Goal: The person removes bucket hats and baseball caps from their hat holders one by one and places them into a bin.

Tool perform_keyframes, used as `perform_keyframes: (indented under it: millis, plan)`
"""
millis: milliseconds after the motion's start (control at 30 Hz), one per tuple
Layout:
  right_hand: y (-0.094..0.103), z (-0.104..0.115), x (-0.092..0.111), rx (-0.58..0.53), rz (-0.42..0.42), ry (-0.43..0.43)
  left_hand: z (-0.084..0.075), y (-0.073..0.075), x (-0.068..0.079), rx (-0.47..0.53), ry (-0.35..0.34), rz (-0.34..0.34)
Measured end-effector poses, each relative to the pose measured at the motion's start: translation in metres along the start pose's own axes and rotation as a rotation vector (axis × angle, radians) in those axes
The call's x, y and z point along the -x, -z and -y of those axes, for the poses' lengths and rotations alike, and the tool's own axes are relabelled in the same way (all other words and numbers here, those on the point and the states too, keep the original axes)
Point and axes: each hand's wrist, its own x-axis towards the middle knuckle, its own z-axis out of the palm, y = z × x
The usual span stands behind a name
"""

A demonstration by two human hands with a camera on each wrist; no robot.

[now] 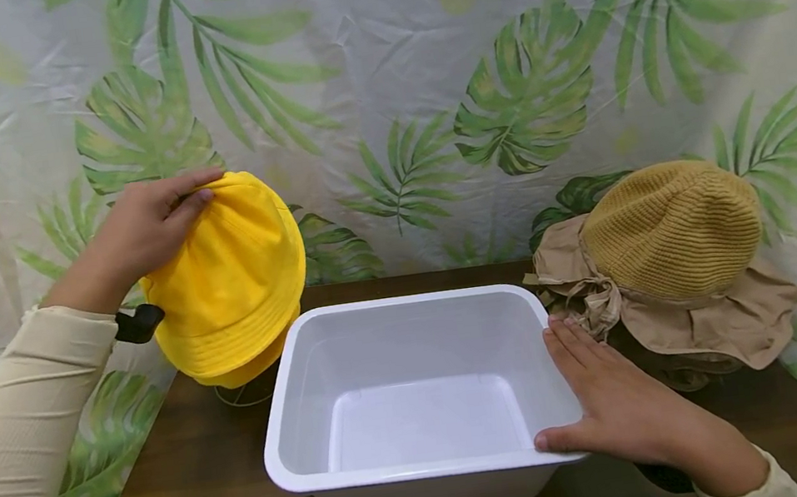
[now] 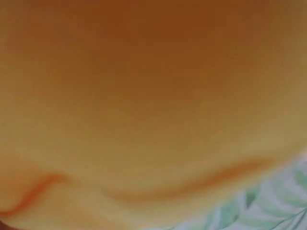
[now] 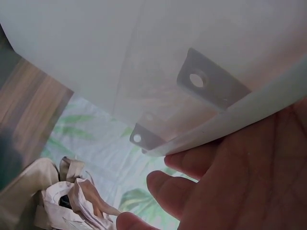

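A yellow bucket hat [image 1: 241, 261] is at the left, its crown pinched by my left hand [image 1: 160, 217]. Just below its brim, part of a wire stand [image 1: 244, 396] shows. In the left wrist view the hat's yellow cloth [image 2: 158, 120] fills nearly everything, blurred. A white plastic tub [image 1: 427, 469] stands at the middle of the table with nothing in it. My right hand [image 1: 615, 396] rests with spread, straight fingers on its right rim, thumb at the near corner. From the right wrist, the palm [image 3: 240, 177] lies along the underside of the tub's rim [image 3: 268, 100].
A tan hat [image 1: 676, 229] with a ribbed crown, wide cloth brim and bow sits on a stand at the right, close beside the right hand. The dark wooden table [image 1: 196, 493] backs onto a leaf-print curtain [image 1: 388, 57].
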Motion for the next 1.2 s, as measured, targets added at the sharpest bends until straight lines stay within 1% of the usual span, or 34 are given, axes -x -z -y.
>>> perform_keyframes:
  millis: [67, 233, 333, 433, 533, 667, 700, 833, 1000, 1100, 1200]
  plan:
    - [0.0, 0.0, 0.0, -0.001, -0.002, 0.0, -0.007, 0.001, -0.003, -0.01, -0.054, -0.02]
    - [0.0, 0.001, 0.0, -0.002, -0.009, 0.007, -0.029, 0.004, -0.005, -0.014, -0.145, -0.05]
    - [0.0, 0.001, 0.001, -0.006, -0.003, -0.003, -0.045, 0.002, -0.008, 0.024, -0.223, -0.048]
    - [0.0, 0.001, 0.001, -0.01, -0.001, -0.013, -0.059, -0.001, -0.011, 0.069, -0.331, -0.045]
    - [0.0, 0.001, 0.002, -0.011, -0.008, -0.01, -0.071, -0.008, -0.015, 0.1, -0.47, -0.059]
    - [0.001, 0.001, 0.002, -0.017, -0.015, 0.004, -0.082, -0.022, -0.017, 0.139, -0.642, -0.064]
    - [0.0, 0.001, 0.002, -0.018, -0.017, 0.006, -0.085, -0.026, -0.016, 0.15, -0.671, -0.058]
    - [0.0, 0.001, 0.003, -0.019, -0.024, 0.007, -0.097, -0.044, -0.016, 0.208, -0.76, -0.029]
    - [-0.002, 0.001, 0.004, -0.011, -0.043, 0.017, -0.111, -0.067, -0.014, 0.302, -0.851, 0.01]
    - [-0.003, 0.001, 0.004, -0.007, -0.053, 0.026, -0.116, -0.08, -0.01, 0.337, -0.881, 0.058]
    - [-0.003, 0.001, 0.004, -0.001, -0.061, 0.036, -0.12, -0.091, -0.003, 0.327, -0.885, 0.115]
